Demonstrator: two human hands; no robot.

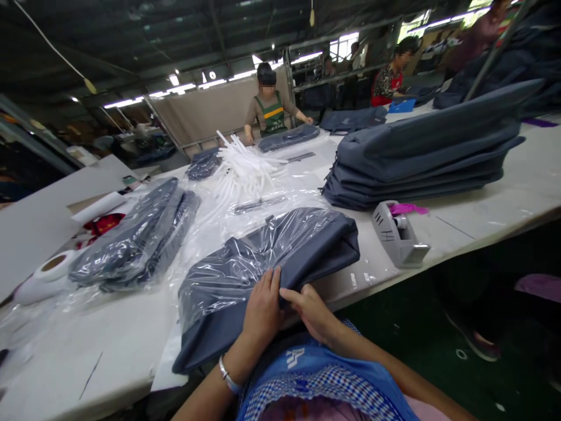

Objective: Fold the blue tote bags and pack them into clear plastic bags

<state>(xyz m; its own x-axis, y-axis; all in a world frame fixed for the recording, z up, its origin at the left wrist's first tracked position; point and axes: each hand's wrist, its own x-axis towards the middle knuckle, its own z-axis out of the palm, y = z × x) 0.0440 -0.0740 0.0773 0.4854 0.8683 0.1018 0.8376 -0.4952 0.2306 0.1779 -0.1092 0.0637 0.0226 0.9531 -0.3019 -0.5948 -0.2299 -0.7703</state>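
A dark blue fabric bag (219, 327) lies across the table edge in front of me, its upper part covered by a clear plastic sleeve (258, 245). My left hand (264, 304) rests on the bag near its front edge, fingers stretched flat over the plastic and fabric. Close beside it, my right hand (313, 310) has curled fingers at the bag's front edge, with the thumb pointing toward the left hand. It grips the edge there; the fingertips are partly hidden underneath.
Plastic-wrapped bags (135, 234) lie at left by a white roll (55, 266). A pile of white strips (245, 166) sits mid-table. At right are a grey tape dispenser (398, 237) and stacked blue bags (407, 158). A co-worker (272, 108) stands across the table.
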